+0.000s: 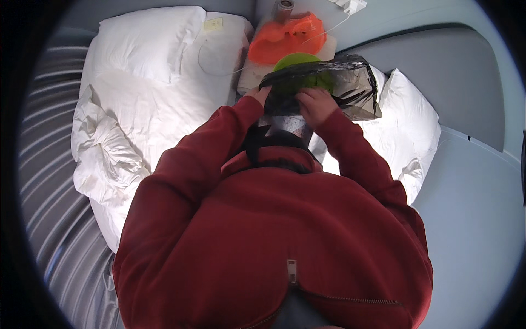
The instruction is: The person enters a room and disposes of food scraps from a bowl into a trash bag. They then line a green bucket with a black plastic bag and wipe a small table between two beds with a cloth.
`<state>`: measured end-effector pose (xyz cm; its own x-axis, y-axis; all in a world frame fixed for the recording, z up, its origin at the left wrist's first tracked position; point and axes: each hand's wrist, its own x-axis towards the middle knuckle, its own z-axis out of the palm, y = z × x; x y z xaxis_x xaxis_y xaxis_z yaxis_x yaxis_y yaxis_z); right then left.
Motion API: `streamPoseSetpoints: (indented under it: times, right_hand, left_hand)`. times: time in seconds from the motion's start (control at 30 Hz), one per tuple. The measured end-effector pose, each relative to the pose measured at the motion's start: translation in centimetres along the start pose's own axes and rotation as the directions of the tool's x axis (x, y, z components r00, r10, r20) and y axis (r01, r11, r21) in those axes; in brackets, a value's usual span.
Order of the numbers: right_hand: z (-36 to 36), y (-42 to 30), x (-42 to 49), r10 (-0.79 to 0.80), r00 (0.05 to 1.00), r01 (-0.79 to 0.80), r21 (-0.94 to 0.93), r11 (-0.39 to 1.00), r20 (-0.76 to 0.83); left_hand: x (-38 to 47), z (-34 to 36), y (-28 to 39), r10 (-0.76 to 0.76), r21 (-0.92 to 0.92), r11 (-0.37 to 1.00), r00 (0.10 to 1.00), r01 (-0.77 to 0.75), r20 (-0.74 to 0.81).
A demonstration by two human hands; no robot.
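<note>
A thin black plastic bag (287,103) is spread in front of me, see-through in places, its crumpled rim reaching to the right. My left hand (261,95) grips the bag's left edge. At the bag's middle, my right hand (315,103) has its fingers bent on the plastic; whether they pinch it is hard to tell. A lime-green round item (296,59), perhaps a bowl or lid, shows behind the bag and dimly through it. Beyond that lies a bright orange plastic bag (283,39), crumpled, with its contents hidden.
Beds with white bedding (152,90) stand at the left and right (415,107). Behind the orange bag is a cylindrical container (284,9). A white cable runs from a white plug (354,6) on the wall. A ribbed grey curtain (57,144) hangs at the far left.
</note>
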<state>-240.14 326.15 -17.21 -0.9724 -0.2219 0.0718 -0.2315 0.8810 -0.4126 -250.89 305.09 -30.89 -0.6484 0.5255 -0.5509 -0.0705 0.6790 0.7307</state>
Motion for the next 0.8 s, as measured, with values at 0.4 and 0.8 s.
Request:
streamPoseSetpoints:
  times: [0.4,0.8]
  right_hand:
    - [12.4,11.0,7.4,0.543,0.591,-0.331,-0.434,0.837,0.596]
    - [23.1,13.6,9.5,0.254,0.593,-0.082,-0.256,0.963,0.764]
  left_hand:
    - [-0.8,-0.2,0.5,-0.059,-0.305,0.952,0.989,0.015,-0.138]
    - [-0.3,-1.4,-1.7,0.027,-0.494,0.865,0.991,-0.090,-0.133]
